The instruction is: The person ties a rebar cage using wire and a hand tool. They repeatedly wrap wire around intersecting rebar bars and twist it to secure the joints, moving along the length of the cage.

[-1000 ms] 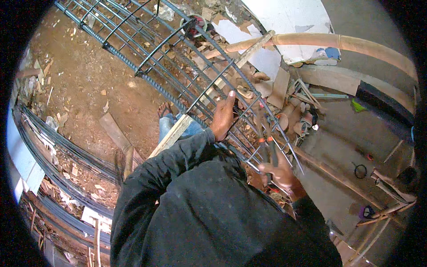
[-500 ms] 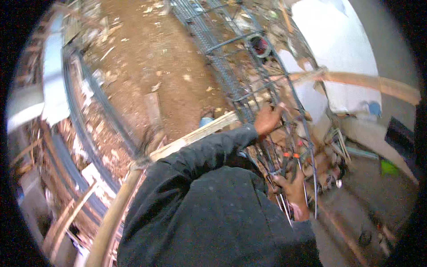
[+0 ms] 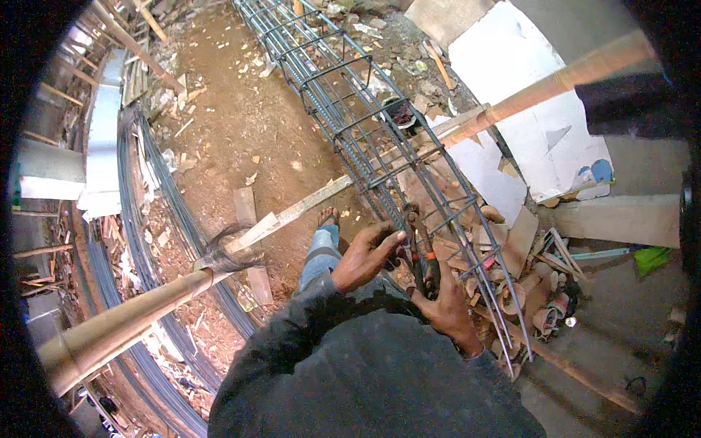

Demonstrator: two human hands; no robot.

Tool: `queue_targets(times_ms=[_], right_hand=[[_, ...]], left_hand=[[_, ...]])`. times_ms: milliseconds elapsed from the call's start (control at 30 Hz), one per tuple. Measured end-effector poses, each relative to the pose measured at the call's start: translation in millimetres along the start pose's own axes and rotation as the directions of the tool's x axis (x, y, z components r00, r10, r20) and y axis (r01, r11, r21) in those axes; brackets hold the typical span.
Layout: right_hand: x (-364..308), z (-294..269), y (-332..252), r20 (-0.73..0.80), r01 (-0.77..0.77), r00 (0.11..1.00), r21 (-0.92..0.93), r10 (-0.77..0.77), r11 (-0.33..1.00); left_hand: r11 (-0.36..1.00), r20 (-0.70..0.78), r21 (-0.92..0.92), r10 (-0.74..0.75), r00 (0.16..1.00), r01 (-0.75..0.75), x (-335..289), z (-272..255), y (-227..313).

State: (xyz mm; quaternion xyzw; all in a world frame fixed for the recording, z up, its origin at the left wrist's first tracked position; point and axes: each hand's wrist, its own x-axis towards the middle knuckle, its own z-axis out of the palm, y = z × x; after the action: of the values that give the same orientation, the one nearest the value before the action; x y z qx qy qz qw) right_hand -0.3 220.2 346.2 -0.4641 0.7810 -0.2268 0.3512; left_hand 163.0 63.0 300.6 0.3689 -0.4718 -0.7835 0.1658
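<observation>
A long rebar cage (image 3: 383,162) of ribbed bars and square stirrups runs from the top middle down to my hands. In my right hand (image 3: 447,305) are dark pincers (image 3: 422,252) with orange bands on the handles, their head up against the near bars. My left hand (image 3: 363,257) is beside them at the left side of the cage's near end, with thumb and fingers pinched together. What it grips, perhaps a bar end or a wire, is too small to make out.
A wooden pole (image 3: 146,314) with dark strands tied round it crosses at left; another pole (image 3: 569,84) lies under the cage at right. Bundled steel bars (image 3: 131,197) lie at left. A bucket (image 3: 400,113), white sheets (image 3: 511,95) and wood scraps lie around the cage.
My left hand has drawn back from the middle of the cage to its near left side. The pincers in my right hand have shifted left, and the view has turned.
</observation>
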Motion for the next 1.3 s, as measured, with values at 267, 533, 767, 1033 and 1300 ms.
queue_targets(times_ms=[267, 533, 767, 1033, 1300], right_hand=[[-60, 22, 78, 0.193, -0.223, 0.967, 0.333, 0.165, 0.916], [-76, 26, 91, 0.108, -0.020, 0.993, 0.542, -0.046, 0.840], [-63, 11, 37, 0.087, -0.060, 0.996, 0.451, 0.023, 0.890], [24, 12, -46, 0.112, -0.124, 0.991, 0.623, 0.069, 0.772], [165, 48, -87, 0.171, -0.264, 0.964, 0.533, 0.203, 0.804]], left_hand=[[0.987, -0.223, -0.045, 0.139, 0.965, -0.152, -59, 67, -51], [0.938, -0.602, 0.206, 0.346, 0.719, -0.279, -30, 39, -74], [0.884, -0.635, 0.350, 0.467, 0.615, -0.309, -14, -24, -46], [0.955, -0.618, 0.266, 0.275, 0.737, -0.133, 8, -94, -56], [0.993, -0.544, 0.114, 0.075, 0.836, -0.015, 35, -178, -54]])
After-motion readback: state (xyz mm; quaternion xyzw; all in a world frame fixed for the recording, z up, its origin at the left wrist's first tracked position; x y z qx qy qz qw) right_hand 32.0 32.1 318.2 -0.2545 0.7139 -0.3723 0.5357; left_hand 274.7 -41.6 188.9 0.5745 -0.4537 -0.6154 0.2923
